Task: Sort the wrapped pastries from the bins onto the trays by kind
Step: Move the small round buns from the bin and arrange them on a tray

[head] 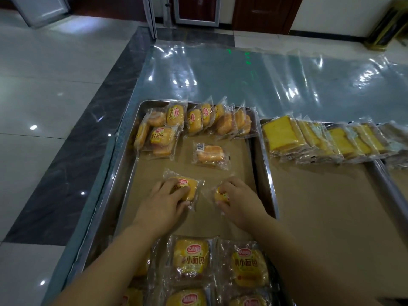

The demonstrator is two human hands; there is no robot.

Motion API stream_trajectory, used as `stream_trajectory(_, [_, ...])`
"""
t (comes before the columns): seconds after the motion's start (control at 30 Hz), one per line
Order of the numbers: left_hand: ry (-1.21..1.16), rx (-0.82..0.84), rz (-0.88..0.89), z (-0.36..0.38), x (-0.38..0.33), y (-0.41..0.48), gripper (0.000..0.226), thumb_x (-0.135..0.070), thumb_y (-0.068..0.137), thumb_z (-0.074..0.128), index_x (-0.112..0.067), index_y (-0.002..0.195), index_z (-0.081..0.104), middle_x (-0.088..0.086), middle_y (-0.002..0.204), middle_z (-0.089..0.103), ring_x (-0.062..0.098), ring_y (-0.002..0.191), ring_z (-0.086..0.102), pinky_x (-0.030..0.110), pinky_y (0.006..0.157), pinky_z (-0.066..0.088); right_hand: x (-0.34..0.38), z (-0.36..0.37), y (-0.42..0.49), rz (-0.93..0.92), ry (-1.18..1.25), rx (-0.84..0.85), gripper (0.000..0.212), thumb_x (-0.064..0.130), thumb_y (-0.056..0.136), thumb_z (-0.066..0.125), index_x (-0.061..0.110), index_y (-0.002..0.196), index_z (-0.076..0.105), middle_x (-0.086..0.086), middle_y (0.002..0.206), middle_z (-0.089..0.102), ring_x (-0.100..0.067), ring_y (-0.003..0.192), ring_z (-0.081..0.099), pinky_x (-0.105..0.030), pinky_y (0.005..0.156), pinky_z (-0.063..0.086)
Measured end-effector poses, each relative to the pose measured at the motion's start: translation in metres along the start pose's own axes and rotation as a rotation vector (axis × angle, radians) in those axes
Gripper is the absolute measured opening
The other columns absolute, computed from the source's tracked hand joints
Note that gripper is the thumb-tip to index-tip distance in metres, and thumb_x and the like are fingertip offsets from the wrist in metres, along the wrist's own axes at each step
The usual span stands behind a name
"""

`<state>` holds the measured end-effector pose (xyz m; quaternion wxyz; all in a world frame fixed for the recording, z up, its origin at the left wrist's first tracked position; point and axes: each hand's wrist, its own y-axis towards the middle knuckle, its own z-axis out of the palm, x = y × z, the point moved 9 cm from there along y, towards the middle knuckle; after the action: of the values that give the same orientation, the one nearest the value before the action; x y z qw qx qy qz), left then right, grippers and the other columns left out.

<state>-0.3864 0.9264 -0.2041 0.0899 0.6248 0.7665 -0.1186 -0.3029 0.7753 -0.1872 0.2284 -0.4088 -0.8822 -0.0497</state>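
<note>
A steel tray [123, 164] lined with brown paper holds wrapped small yellow buns. My left hand [163, 202] grips one wrapped bun [192, 188] on the tray's middle. Just to its right, my right hand [238, 199] is closed over a second wrapped bun [219, 196], mostly hidden by the fingers. A single bun [209, 154] lies face down further back. A row of buns [212, 120] stands along the far rim, with a small pile [159, 135] at the far left. More buns [220, 266] lie below my forearms.
A second paper-lined tray [331, 206] on the right carries a row of wrapped yellow cake slices [320, 140] along its far edge. A third tray's edge [395, 173] shows at far right. Clear plastic sheet [265, 80] covers the table behind. Tiled floor lies left.
</note>
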Motion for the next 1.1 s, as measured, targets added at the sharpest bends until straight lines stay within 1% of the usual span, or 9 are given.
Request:
stream_trajectory(0.07, [0.026,-0.007,-0.032,-0.002,0.003,-0.001,0.043,-0.051,0.09,0.044,-0.035,0.131,0.046,-0.005,0.14,0.035,0.019,0.123,0.031,0.034,0.091,0.043,0.015,0.005,0.005,-0.101,0.012,0.095,0.014,0.018,0.08,0.065,0.019,0.094,0.062,0.001,0.125,0.053,-0.018,0.128,0.039,-0.04,0.117,0.014])
stream_trajectory(0.17, [0.033,-0.009,-0.085,-0.006,0.013,-0.005,0.042,-0.051,0.09,0.044,-0.034,0.128,0.045,-0.003,0.139,0.034,0.02,0.121,0.03,0.035,0.09,0.043,0.03,0.015,0.003,-0.219,-0.106,0.247,0.023,0.003,0.078,0.058,0.022,0.091,0.063,0.0,0.131,0.053,-0.015,0.143,0.012,-0.036,0.111,-0.018])
stream_trajectory(0.23, [0.058,-0.019,-0.106,-0.01,0.021,-0.009,0.043,-0.052,0.089,0.044,-0.033,0.128,0.046,-0.001,0.137,0.036,0.021,0.12,0.032,0.036,0.092,0.042,0.032,0.007,-0.001,-0.227,-0.131,0.133,0.032,0.0,0.077,0.056,0.023,0.099,0.062,0.003,0.123,0.056,-0.019,0.136,0.027,-0.046,0.117,0.001])
stream_trajectory(0.3, [0.092,-0.046,-0.113,-0.014,0.028,-0.015,0.043,-0.051,0.088,0.046,-0.033,0.127,0.047,0.001,0.134,0.04,0.022,0.118,0.035,0.036,0.093,0.039,0.025,-0.005,-0.009,-0.109,-0.139,-0.049,0.033,0.013,0.081,0.061,0.024,0.112,0.058,0.001,0.12,0.053,-0.022,0.118,0.043,-0.043,0.101,0.036])
stream_trajectory(0.33, [0.092,-0.061,-0.115,-0.016,0.031,-0.018,0.043,-0.05,0.088,0.049,-0.031,0.127,0.049,0.002,0.131,0.042,0.022,0.118,0.036,0.036,0.094,0.038,0.019,-0.007,-0.012,-0.023,-0.118,-0.085,0.036,0.025,0.084,0.062,0.026,0.118,0.053,0.0,0.12,0.049,-0.022,0.113,0.043,-0.037,0.092,0.041])
stream_trajectory(0.43, [0.052,-0.088,-0.113,-0.02,0.038,-0.028,0.04,-0.042,0.085,0.058,-0.025,0.121,0.055,0.005,0.128,0.045,0.023,0.118,0.039,0.036,0.095,0.039,0.01,0.009,-0.014,0.122,-0.064,-0.037,0.042,0.043,0.088,0.055,0.03,0.127,0.044,-0.004,0.129,0.041,-0.022,0.116,0.04,-0.035,0.091,0.043])
stream_trajectory(0.73, [0.033,-0.12,-0.163,-0.025,0.059,-0.058,0.035,-0.035,0.078,0.07,-0.02,0.109,0.063,0.007,0.122,0.054,0.031,0.11,0.045,0.043,0.086,0.045,0.06,0.036,-0.007,-0.118,0.041,0.104,0.042,0.017,0.087,0.062,0.022,0.128,0.055,-0.003,0.135,0.044,-0.022,0.121,0.041,-0.034,0.099,0.038])
stream_trajectory(0.93, [0.024,-0.059,-0.171,-0.021,0.06,-0.068,0.04,-0.04,0.082,0.064,-0.024,0.118,0.059,0.002,0.129,0.049,0.027,0.115,0.039,0.04,0.091,0.042,0.083,0.054,-0.009,-0.211,-0.022,0.174,0.053,0.026,0.084,0.064,0.024,0.134,0.047,0.0,0.132,0.044,-0.021,0.123,0.037,-0.037,0.105,0.032])
stream_trajectory(1.1, [0.03,-0.107,-0.151,-0.036,0.057,-0.058,0.041,-0.044,0.084,0.059,-0.024,0.119,0.057,0.001,0.121,0.053,0.024,0.11,0.048,0.039,0.087,0.047,0.069,0.026,-0.001,-0.184,0.095,0.085,0.041,0.034,0.087,0.06,0.025,0.126,0.053,0.007,0.125,0.051,-0.013,0.113,0.046,-0.026,0.092,0.037])
